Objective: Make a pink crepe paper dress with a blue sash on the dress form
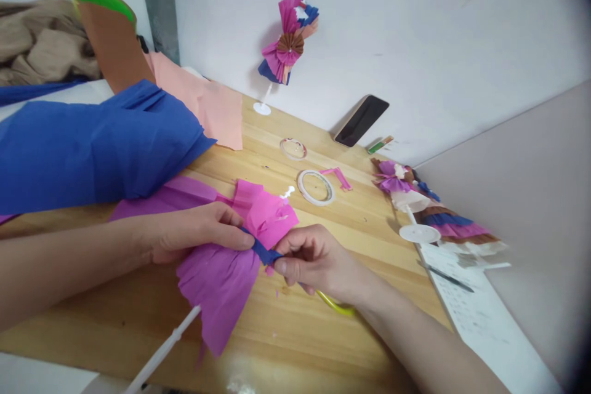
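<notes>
My left hand (207, 231) pinches one end of a narrow blue crepe paper strip (262, 251), and my right hand (314, 261) grips the other end. The strip crosses the waist of a paper doll figure whose skirt (221, 289) is purple and whose top (263, 212) is bright pink. A white stick (170, 338) comes out below the skirt, and a small white tip (289, 191) shows at the pink end. Part of a yellow-handled tool (335, 305) lies beneath my right hand; the rest of it is hidden.
Large blue crepe paper (101, 141) covers the left side, beside peach paper (207, 104) and a brown roll (108, 43). Tape rolls (316, 188) lie beyond my hands. A phone (362, 120) and a finished figure (289, 43) lean or stand by the wall; another stand (419, 234) and a notebook (489, 320) are right.
</notes>
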Action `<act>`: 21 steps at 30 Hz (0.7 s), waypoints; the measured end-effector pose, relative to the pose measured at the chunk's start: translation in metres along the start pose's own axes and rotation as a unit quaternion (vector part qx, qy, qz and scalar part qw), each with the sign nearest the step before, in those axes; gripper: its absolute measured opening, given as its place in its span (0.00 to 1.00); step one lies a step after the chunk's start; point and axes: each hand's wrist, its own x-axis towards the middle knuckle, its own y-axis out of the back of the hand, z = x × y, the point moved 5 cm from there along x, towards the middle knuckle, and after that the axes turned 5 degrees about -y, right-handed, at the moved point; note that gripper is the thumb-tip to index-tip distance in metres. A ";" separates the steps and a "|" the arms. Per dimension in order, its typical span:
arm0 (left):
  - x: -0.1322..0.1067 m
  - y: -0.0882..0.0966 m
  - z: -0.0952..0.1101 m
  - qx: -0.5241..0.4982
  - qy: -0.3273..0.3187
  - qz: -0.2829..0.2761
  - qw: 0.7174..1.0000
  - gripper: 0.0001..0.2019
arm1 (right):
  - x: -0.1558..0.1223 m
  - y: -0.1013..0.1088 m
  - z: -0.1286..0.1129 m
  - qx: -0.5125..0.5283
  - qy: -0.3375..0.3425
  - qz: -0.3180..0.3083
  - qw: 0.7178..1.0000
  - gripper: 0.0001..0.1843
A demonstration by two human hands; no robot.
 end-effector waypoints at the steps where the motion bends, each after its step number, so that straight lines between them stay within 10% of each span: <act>1: 0.000 0.000 0.000 0.000 -0.001 -0.002 1.000 0.12 | 0.000 0.002 0.000 0.002 -0.004 0.009 1.000 0.15; 21: 0.000 0.002 -0.001 0.020 -0.007 -0.010 1.000 0.12 | -0.003 0.009 -0.009 -0.057 0.022 -0.004 0.998 0.14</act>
